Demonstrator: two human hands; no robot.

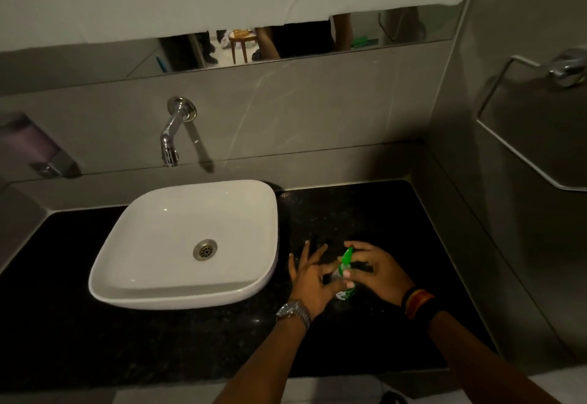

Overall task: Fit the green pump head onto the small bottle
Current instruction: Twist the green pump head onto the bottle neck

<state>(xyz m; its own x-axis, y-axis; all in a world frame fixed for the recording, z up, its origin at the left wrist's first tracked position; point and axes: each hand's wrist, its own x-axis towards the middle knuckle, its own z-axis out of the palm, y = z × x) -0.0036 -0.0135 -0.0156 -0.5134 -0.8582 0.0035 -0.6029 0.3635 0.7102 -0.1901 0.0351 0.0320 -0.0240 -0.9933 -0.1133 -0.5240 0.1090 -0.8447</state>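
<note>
A small clear bottle [344, 292] with a green label stands on the black counter [365, 213], right of the basin. The green pump head [347, 257] sits at the bottle's top, tilted up and to the right. My right hand [373, 271] wraps the pump head and the bottle's upper part from the right. My left hand [309, 278] pinches the bottle's neck with thumb and forefinger while its other fingers are spread. Most of the bottle's body is hidden by both hands.
A white square basin [133, 292] rests on the counter's left part, under a chrome wall tap [173, 130]. A soap dispenser [31, 146] hangs on the left wall and a towel ring [521, 124] on the right wall. A mirror strip runs above.
</note>
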